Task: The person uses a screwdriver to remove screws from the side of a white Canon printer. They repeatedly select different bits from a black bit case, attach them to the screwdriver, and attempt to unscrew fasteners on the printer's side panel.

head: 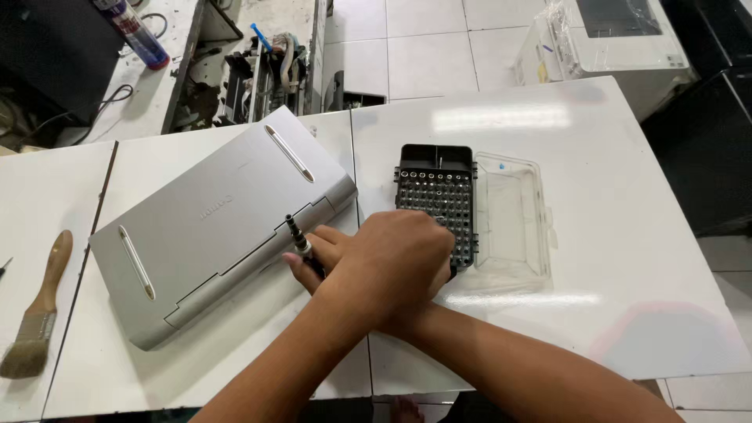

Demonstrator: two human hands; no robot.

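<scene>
Bit case [435, 196] open on white table [627, 235], black rack full of bits, clear lid [513, 223] flat beside. My left hand [321, 254] grips screwdriver [301, 243] at silver device [211, 223] edge. Right hand [395, 266] over it, grip unclear.

Both forearms bare, no sleeves; left hand [325, 258], right hand [395, 266] ungloved.

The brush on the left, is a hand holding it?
No, the brush lies alone on the table, far from both hands.
</scene>
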